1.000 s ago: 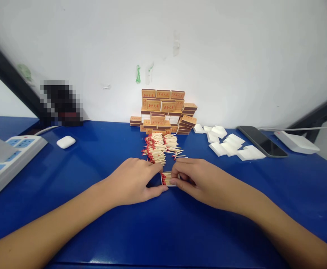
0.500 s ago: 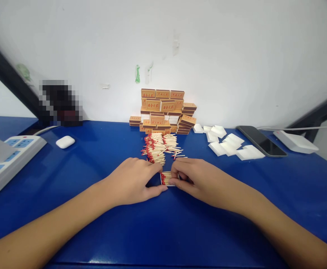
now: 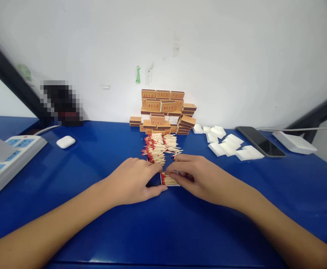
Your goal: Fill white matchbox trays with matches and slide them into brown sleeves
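Note:
A small white matchbox tray (image 3: 170, 185) lies on the blue table, filled with red-headed matches (image 3: 167, 180) whose heads point left. My left hand (image 3: 136, 179) holds the tray's left end, thumb at the near corner and forefinger at the far one. Over the tray's right part, my right hand (image 3: 193, 173) has its thumb and fingertips drawn together at the matches; whatever is between them is too small to make out. Just beyond the hands lies a loose pile of matches (image 3: 155, 147), with a smaller bunch on its right.
Stacked yellow-brown matchboxes (image 3: 163, 106) stand against the wall behind the pile. White empty trays (image 3: 227, 144) lie at the right, beside a phone (image 3: 260, 141) and a white box (image 3: 294, 142). At the left are a power strip (image 3: 14, 153) and a white earbud case (image 3: 65, 142).
My right hand's fingertips have shifted slightly left and up across the tray, uncovering more matches at its right end. The left hand keeps its place on the tray.

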Demonstrator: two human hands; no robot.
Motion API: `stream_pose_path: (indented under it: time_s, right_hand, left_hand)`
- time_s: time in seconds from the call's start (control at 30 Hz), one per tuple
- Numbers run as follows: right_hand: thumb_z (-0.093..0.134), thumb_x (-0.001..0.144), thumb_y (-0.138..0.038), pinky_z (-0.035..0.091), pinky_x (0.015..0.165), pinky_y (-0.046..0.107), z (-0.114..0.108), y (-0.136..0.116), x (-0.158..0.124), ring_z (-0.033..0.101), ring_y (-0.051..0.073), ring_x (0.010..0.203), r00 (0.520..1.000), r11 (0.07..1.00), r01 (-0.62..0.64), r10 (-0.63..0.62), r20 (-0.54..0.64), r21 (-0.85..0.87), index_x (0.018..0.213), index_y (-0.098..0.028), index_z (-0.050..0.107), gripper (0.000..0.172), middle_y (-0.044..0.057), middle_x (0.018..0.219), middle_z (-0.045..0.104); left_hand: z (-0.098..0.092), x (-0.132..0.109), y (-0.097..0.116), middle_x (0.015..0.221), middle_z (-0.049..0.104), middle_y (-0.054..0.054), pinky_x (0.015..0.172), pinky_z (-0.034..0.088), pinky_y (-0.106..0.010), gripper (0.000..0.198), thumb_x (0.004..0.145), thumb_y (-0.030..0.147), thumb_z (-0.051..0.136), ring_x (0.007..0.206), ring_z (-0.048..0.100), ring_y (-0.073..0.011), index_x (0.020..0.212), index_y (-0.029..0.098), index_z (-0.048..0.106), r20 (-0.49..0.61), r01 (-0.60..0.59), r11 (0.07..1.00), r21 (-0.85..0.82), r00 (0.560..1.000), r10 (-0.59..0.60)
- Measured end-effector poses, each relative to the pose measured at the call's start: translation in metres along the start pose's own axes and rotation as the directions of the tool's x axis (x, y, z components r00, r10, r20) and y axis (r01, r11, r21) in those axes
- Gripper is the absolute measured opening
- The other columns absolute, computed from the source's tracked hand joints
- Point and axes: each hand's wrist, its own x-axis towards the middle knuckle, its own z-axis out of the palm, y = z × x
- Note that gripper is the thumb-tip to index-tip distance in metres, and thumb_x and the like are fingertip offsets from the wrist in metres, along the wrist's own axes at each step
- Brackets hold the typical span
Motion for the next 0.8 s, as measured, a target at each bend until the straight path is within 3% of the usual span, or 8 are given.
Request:
stream_pose_path:
  time_s: [0.27,0.6,0.8]
  right_hand:
    - [0.061,0.095,-0.01,0.038,0.067,0.027,0.005,0.004,0.0,0.055,0.014,0.072,0.998,0.996,-0.019,0.014,-0.057,-0.092,0.092,-0.019,0.066,0.011,0.0,0.084,0.063]
    - [0.056,0.103,-0.022,0.036,0.063,0.027,0.015,0.009,0.003,0.053,0.014,0.067,0.995,0.98,-0.102,0.104,0.002,-0.173,0.092,-0.019,0.058,0.011,0.001,0.087,0.062]
    - [0.053,0.105,-0.021,0.038,0.062,0.028,0.013,0.007,0.004,0.056,0.015,0.067,0.994,0.964,-0.099,0.105,0.009,-0.247,0.094,-0.018,0.057,0.012,0.003,0.089,0.063]
  left_hand:
    - [0.0,0.001,0.0,0.081,0.075,-0.004,0.058,0.043,-0.034,0.035,0.098,0.054,0.059,0.072,0.072,-0.0276,0.106,0.021,0.065,0.001,0.001,1.0,0.005,1.0,-0.001]
    - [-0.001,0.0,0.0,0.077,0.072,-0.003,0.054,0.035,-0.031,0.034,0.099,0.054,0.058,0.068,0.069,-0.0244,0.097,0.02,0.063,0.003,-0.008,0.999,0.037,1.0,0.008]
    - [0.0,0.0,0.001,0.078,0.073,-0.004,0.057,0.039,-0.032,0.035,0.099,0.054,0.059,0.07,0.071,-0.0262,0.104,0.021,0.066,0.003,-0.001,1.0,0.022,1.0,0.001]
